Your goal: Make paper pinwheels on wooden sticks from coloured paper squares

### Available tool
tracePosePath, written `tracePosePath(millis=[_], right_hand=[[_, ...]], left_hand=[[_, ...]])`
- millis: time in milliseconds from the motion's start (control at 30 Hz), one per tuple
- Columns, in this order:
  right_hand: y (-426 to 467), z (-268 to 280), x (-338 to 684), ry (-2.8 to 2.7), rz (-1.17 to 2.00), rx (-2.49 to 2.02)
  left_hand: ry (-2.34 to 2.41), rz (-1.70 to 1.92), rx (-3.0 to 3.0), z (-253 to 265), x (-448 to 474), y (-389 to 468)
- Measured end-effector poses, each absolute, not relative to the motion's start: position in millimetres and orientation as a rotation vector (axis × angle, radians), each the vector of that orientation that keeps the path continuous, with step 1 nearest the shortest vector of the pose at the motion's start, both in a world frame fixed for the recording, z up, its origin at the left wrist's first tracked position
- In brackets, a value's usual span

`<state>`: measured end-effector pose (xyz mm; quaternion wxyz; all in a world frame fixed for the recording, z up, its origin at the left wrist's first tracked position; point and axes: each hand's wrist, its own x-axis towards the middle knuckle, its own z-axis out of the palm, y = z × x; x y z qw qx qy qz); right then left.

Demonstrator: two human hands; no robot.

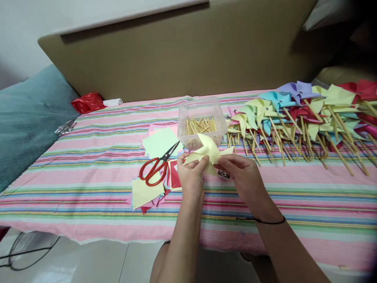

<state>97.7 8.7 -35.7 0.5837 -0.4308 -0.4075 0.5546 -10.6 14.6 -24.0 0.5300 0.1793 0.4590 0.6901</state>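
Note:
A pale yellow paper pinwheel (209, 147) is held up between my two hands, in front of the clear plastic box. My left hand (192, 173) pinches it near its centre with the thumb on top. The fingers of my right hand (240, 171) are closed at its right side, by one of the blades; whether they also hold a pin or a stick is hidden. Under the hands lies a small dark, speckled pile or packet (224, 174), too small to make out. Left of my left hand, red-handled scissors (159, 164) rest on coloured paper sheets.
Thin wooden sticks (202, 125) fill the clear box (218, 114). Many finished pinwheels (294, 106) are heaped on the right. Stacks of green paper (160, 142) and yellow paper (145, 190) lie left. A red bag (88, 103) sits at the far left on the striped cloth (103, 173).

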Motion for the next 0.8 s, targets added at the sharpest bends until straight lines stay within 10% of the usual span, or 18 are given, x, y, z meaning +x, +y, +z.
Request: tracePosePath(millis=[800], right_hand=[[8.4, -29.1, 97.2, -0.886, 1.16, -1.166]], left_hand=[[1.148, 1.575, 0.559, -20.4, -7.1, 11.4]])
